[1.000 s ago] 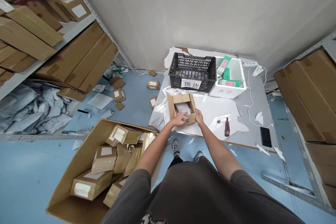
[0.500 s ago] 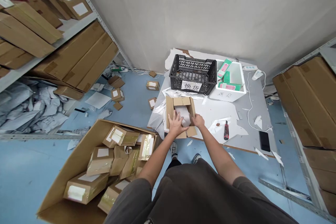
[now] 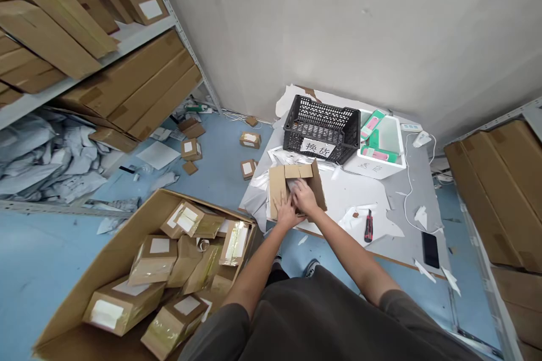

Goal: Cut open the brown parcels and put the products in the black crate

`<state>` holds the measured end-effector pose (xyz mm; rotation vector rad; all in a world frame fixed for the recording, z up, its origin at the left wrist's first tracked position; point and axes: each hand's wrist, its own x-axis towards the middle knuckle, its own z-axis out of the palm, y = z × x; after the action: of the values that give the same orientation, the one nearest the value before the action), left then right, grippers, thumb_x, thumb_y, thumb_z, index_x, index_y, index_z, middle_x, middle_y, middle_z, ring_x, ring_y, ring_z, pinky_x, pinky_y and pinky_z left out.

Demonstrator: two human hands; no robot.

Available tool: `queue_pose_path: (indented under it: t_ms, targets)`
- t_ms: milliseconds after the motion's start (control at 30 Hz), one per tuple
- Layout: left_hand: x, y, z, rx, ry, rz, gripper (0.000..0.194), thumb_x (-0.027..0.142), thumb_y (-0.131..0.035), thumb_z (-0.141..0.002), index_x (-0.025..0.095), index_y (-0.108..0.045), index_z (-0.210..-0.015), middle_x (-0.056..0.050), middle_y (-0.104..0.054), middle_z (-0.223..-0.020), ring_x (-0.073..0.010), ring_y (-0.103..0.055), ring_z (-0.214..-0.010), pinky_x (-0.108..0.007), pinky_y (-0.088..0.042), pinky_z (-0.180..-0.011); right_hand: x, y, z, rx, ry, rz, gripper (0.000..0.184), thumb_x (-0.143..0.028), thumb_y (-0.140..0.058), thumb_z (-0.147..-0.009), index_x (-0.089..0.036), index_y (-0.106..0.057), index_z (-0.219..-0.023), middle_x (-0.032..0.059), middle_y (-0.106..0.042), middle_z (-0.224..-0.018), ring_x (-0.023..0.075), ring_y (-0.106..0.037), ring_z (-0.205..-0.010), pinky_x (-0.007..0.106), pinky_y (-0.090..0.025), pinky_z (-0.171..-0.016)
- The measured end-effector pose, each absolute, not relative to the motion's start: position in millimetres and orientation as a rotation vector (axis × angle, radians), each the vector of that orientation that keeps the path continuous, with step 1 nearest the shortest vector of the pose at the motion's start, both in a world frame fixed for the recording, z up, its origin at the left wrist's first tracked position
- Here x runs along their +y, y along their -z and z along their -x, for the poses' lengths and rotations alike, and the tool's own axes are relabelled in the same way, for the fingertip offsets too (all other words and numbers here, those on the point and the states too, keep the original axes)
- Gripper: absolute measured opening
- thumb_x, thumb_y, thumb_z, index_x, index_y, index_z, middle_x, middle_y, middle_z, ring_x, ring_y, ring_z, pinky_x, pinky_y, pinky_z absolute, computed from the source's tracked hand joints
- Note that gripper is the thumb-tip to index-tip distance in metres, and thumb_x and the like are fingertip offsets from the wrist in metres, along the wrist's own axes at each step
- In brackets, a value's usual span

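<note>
A small brown cardboard box with its top flaps open [image 3: 277, 180] sits at the near edge of the pale grey tabletop [image 3: 420, 180], directly ahead of the person, its opening facing up. Both bare hands are at it. The left hand [image 3: 288, 215] lies with fingers spread over the box's left flap and near side, gripping nothing visible. The right hand [image 3: 305, 198] crosses in from the right, bent fingers dipped into the opening and close against the left fingertips. A pale item [image 3: 292, 184] lies inside, just beyond the fingers of both hands, the right being nearer; it is mostly covered, so its long axis and whether the right hand grasps it cannot be told.

Beyond the box stand a black plastic mesh crate [image 3: 292, 140] and a white box [image 3: 372, 168]. To its right lies a red-and-black utility knife [image 3: 368, 225]. At lower left, 1 large brown carton [image 3: 118, 259] holds taped parcels [image 3: 154, 262].
</note>
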<state>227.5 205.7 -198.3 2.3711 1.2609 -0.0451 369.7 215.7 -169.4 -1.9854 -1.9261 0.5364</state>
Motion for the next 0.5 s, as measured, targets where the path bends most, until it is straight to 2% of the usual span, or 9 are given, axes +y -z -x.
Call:
queue_pose_path:
  t_ms: [67, 133, 200, 267, 367, 500]
  targets:
    - [210.0, 197.5, -227.2, 1.247, 0.048, -2.383, 0.089, 0.075, -0.067, -0.085, 0.028, -0.054, -0.160, -0.012, -0.034, -0.175, -0.0489, 0.005, -0.165, -0.081, 0.008, -0.125, 229.9, 173.1, -371.0, -1.947, -0.758, 2.126, 0.035, -0.017, -0.054, -0.098, -0.015, -0.075, -0.125, 0.0193, -0.070, -0.133, 0.0313, -0.062, -0.131, 0.042, -0.047, -0.115]
    - [214.3, 196.6, -225.8, 1.237, 0.064, -2.403, 0.080, 0.076, -0.067, -0.086, 0.026, -0.067, -0.147, -0.014, -0.038, -0.173, -0.0480, 0.003, -0.166, -0.079, 0.009, -0.126, 244.6, 175.4, -380.2, -1.892, -0.841, 2.255, 0.045, -0.014, -0.056, -0.095, -0.014, -0.069, -0.138, 0.0197, -0.070, -0.133, 0.0320, -0.064, -0.127, 0.040, -0.049, -0.111]
    - [217.9, 196.1, -224.1, 1.245, 0.060, -2.422, 0.075, 0.078, -0.065, -0.086, 0.023, -0.073, -0.137, -0.016, -0.043, -0.170, -0.0469, 0.001, -0.166, -0.077, 0.009, -0.127, 258.9, 175.1, -394.1, -1.819, -0.730, 2.261, 0.064, -0.010, -0.056, -0.091, -0.015, -0.057, -0.155, 0.0197, -0.064, -0.144, 0.0334, -0.057, -0.134, 0.041, -0.046, -0.114]
    - [220.2, 196.4, -223.3, 1.257, 0.033, -2.434, 0.076, 0.080, -0.065, -0.085, 0.022, -0.075, -0.133, -0.018, -0.046, -0.167, -0.0466, -0.001, -0.166, -0.076, 0.009, -0.128, 273.4, 173.5, -408.4, -1.776, -0.583, 2.186, 0.073, -0.010, -0.054, -0.091, -0.016, -0.047, -0.163, 0.0184, -0.058, -0.151, 0.0342, -0.049, -0.139, 0.043, -0.042, -0.119]
    - [221.7, 198.8, -223.3, 1.232, 0.014, -2.431, 0.073, 0.079, -0.068, -0.084, 0.024, -0.077, -0.130, -0.016, -0.047, -0.166, -0.0477, -0.001, -0.166, -0.074, 0.010, -0.129, 298.7, 174.1, -425.2, -1.750, -0.482, 2.092, 0.075, -0.012, -0.052, -0.091, -0.017, -0.044, -0.166, 0.0165, -0.051, -0.157, 0.0341, -0.043, -0.144, 0.046, -0.037, -0.124]
    - [221.6, 204.3, -222.2, 1.200, 0.025, -2.430, 0.067, 0.074, -0.069, -0.085, 0.026, -0.077, -0.131, -0.014, -0.046, -0.167, -0.0478, -0.002, -0.166, -0.074, 0.009, -0.129, 334.3, 187.1, -438.5, -1.658, -0.573, 2.127, 0.075, -0.013, -0.053, -0.089, -0.013, -0.046, -0.163, 0.0173, -0.043, -0.164, 0.0336, -0.039, -0.151, 0.048, -0.033, -0.127]
